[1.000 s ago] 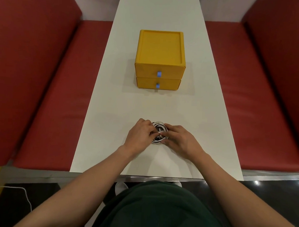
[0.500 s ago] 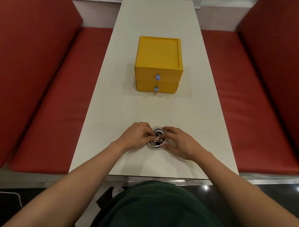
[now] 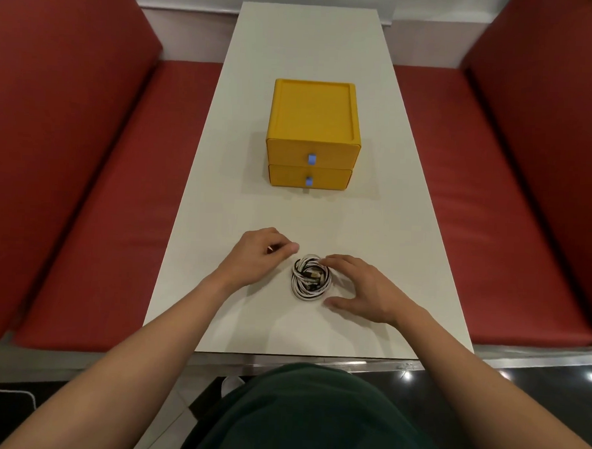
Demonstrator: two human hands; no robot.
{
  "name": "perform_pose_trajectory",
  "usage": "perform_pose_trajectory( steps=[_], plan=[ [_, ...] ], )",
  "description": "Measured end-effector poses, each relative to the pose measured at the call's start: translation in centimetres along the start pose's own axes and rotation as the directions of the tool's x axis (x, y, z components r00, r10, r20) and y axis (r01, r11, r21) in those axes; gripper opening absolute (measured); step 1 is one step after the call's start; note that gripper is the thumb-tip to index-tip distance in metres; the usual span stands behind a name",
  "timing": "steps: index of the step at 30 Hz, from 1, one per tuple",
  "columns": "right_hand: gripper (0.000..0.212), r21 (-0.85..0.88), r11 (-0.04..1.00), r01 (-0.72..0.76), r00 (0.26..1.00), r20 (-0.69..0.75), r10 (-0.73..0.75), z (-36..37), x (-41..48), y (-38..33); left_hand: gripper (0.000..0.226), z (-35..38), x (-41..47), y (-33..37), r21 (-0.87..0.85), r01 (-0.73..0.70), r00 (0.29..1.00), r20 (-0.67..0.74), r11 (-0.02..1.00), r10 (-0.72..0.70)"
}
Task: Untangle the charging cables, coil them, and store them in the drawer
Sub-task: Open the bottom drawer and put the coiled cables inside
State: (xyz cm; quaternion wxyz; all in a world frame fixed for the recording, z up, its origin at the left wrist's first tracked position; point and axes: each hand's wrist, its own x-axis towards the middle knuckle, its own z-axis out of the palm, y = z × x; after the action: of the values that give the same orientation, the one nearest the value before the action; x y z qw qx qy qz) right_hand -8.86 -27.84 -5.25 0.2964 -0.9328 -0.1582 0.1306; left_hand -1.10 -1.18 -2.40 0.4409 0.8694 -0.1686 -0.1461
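Observation:
A coil of black-and-white charging cables (image 3: 310,278) lies on the white table (image 3: 392,228) near its front edge. My left hand (image 3: 257,256) hovers just left of the coil, apart from it, fingers curled in with nothing in them. My right hand (image 3: 363,288) is spread and cupped around the coil's right side, index fingertip at its top edge and thumb by its lower edge. Farther back, in the middle of the table, stands a yellow two-drawer box (image 3: 314,123). Both drawers are closed, and each has a blue pull tab (image 3: 311,159).
Red padded benches run along the table's left side (image 3: 112,196) and right side (image 3: 492,212), with tall red backrests. A white cord (image 3: 12,392) lies on the dark floor at the lower left. My dark green clothing fills the bottom of the view.
Both hands were pressed onto the coil. Now my left hand has come off it and moved left, and my right hand has opened around its right side. The coil shows fully.

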Motion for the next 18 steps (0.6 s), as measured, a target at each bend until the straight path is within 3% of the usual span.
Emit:
perform_pose_trajectory(
  steps=[3, 6, 10, 14, 18],
  plan=[
    [0.063, 0.070, 0.997, -0.034, 0.991, -0.125, 0.043, -0.4, -0.1, -0.6, 0.020, -1.0, 0.3, 0.0, -0.077, 0.065, 0.991, -0.113, 0.995, -0.074],
    [0.045, 0.223, 0.972, -0.076, 0.939, -0.311, 0.145, -1.3, 1.4, -1.7, 0.017, -1.9, 1.8, 0.6, -0.078, 0.049, 0.944, -0.321, 0.996, -0.071],
    [0.035, 0.481, 0.869, -0.114, 0.847, -0.410, 0.339, -3.3, 5.7, -3.4, 0.040, -4.7, 5.8, 2.0, 0.002, -0.011, 0.867, -0.498, 1.000, 0.011],
    [0.034, 0.635, 0.744, -0.208, 0.789, -0.340, 0.511, -5.1, 10.3, -4.0, 0.063, -7.6, 10.6, 3.5, 0.168, 0.057, 0.920, -0.393, 0.984, 0.014],
    [0.052, 0.676, 0.642, -0.361, 0.767, -0.176, 0.618, -5.3, 14.4, -3.0, 0.073, -9.1, 14.2, 3.7, 0.243, 0.100, 0.976, -0.214, 0.965, -0.047]
  ],
)
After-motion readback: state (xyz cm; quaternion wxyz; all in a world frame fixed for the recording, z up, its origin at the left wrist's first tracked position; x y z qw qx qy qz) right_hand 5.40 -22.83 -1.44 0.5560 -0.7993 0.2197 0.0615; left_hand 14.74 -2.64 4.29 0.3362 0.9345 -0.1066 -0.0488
